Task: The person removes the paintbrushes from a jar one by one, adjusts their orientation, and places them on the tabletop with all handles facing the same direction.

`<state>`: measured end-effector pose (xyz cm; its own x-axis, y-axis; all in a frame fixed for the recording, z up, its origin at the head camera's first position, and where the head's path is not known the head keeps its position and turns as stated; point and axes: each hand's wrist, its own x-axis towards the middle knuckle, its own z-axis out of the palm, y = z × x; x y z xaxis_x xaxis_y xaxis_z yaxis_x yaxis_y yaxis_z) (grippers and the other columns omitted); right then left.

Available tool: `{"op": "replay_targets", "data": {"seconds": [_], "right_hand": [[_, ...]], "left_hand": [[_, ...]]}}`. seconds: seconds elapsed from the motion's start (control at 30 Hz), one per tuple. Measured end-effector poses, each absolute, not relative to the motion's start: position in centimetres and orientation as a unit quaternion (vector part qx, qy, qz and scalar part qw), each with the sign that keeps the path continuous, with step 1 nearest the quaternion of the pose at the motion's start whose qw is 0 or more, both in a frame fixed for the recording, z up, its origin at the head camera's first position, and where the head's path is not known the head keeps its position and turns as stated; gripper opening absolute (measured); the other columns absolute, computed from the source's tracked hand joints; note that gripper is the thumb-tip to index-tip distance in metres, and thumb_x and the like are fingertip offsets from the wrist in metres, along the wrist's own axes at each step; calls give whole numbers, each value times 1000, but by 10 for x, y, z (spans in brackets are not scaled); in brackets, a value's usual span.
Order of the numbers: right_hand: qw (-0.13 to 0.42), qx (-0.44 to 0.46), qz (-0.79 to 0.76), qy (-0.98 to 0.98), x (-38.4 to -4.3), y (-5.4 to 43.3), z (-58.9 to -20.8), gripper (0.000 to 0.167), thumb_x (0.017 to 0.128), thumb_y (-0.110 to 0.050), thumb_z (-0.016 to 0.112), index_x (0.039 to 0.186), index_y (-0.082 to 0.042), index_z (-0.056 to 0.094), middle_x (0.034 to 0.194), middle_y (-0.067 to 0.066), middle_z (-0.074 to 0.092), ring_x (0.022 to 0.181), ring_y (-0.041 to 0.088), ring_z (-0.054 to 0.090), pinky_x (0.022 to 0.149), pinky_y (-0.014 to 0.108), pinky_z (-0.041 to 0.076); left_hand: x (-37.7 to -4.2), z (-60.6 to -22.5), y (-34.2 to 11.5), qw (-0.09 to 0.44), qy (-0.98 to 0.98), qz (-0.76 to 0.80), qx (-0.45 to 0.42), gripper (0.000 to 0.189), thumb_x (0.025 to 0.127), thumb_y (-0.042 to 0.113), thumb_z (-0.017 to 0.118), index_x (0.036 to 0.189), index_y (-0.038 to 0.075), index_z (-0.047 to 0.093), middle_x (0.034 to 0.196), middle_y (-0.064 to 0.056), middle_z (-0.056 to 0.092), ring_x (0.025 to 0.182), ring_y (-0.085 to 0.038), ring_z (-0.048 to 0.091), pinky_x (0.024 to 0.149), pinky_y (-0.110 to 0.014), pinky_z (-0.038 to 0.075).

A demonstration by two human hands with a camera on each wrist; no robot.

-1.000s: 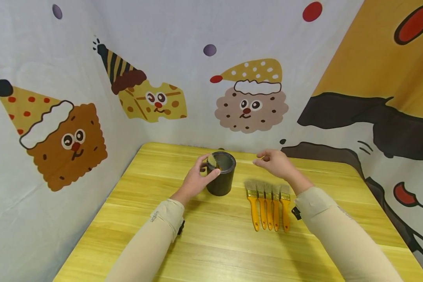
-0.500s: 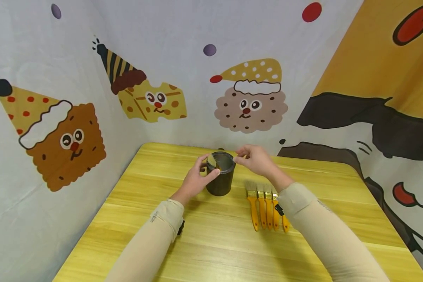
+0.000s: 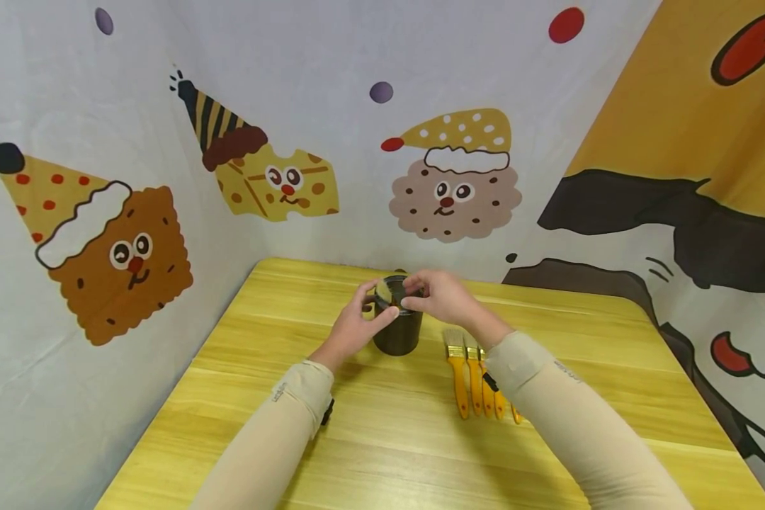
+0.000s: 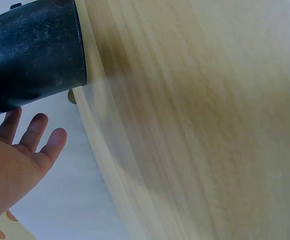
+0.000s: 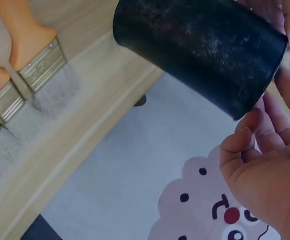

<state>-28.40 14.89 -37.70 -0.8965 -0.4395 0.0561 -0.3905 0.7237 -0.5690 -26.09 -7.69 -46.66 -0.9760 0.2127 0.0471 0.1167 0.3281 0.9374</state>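
Observation:
A dark, round metal can (image 3: 398, 335) stands upright at the back middle of the table. Inside it, against the left rim, leans a paintbrush with its pale bristles (image 3: 383, 290) up. My left hand (image 3: 355, 322) grips the can's left rim, thumb in front; its other fingers (image 4: 53, 146) stick out loosely beside the wall in the left wrist view. Over the right rim reaches my right hand (image 3: 443, 301), thumb and forefinger apart above the mouth and nothing seen between them. Its remaining fingers (image 5: 242, 142) curl loosely near the rim in the right wrist view.
Several paintbrushes (image 3: 459, 379) with orange handles lie side by side on the wooden table (image 3: 357, 446), bristles away from me, partly under my right sleeve (image 3: 542, 397). A cartoon-printed cloth (image 3: 319, 234) hangs right behind the table's back edge.
My right hand has moved left from above the brushes to the can's mouth, its sleeve now covering some brushes. My left hand and the can have stayed put.

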Motion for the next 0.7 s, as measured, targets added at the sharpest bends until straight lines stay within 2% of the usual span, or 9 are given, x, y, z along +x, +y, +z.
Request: {"op": "replay_targets", "data": {"seconds": [0.23,0.5,0.7], "right_hand": [[50,-244,-270,930,-286,136,-380,36,104,-28,74,135,-10,70,128,11,76,114,28,70,99,47,60],[56,-223,-258,939,-288,125,-378,37,103,-27,75,136,-8,69,129,12,76,119,29,73,98,46,62],[48,-223,-230,946,-292,118,-382,37,102,-29,76,134,-11,71,126,9,79,115,26,75,96,44,63]], "left_hand": [[-262,-468,-78,44,815,568,107,77,95,74,67,160,52,32,162,-7,50,148,-33,49,117,-59,46],[-264,-470,-77,44,813,571,103,77,93,76,67,158,54,33,162,-7,51,148,-35,49,116,-61,47],[-265,-471,-77,44,811,572,112,77,94,75,66,159,54,32,163,-5,49,148,-32,48,117,-60,46]]}}
